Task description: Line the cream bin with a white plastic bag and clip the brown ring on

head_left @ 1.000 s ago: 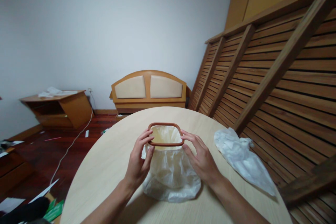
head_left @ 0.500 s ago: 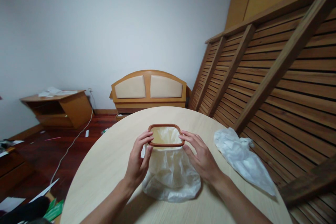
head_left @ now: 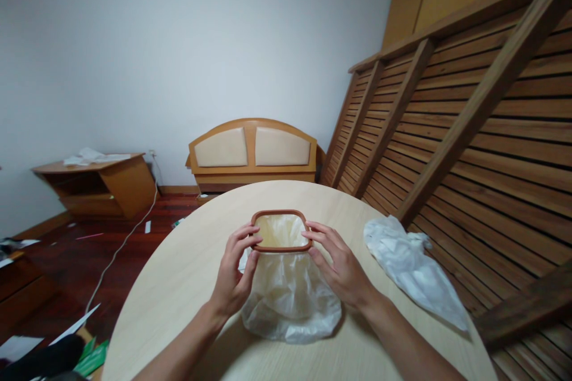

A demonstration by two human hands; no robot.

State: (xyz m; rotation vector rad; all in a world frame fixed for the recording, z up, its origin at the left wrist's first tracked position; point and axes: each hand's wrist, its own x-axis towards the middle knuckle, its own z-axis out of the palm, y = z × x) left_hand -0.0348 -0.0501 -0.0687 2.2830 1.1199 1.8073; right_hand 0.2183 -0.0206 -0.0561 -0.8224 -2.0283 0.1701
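In front of me on the round table (head_left: 179, 286) stands a small trash can (head_left: 272, 231), lined with a thin white plastic bag (head_left: 292, 303) that drapes down its outside. A brown rounded-rectangle rim ring (head_left: 280, 248) lies around its mouth, over the bag. My left hand (head_left: 236, 265) grips the ring's left side, fingertips over the edge and thumb below. On the opposite side, my right hand (head_left: 337, 262) holds the ring the same way. The can's outer wall is hidden by the bag.
Crumpled white plastic bags (head_left: 415, 274) lie at the table's right edge. Beyond them leans a slatted wooden frame (head_left: 447, 161). A headboard (head_left: 254, 149) stands past the far edge. To the left are a low cabinet (head_left: 98, 184) and a cable (head_left: 114, 256) on the floor.
Almost nothing differs. Both hands keep their hold on the ring, and the view has shifted very slightly.
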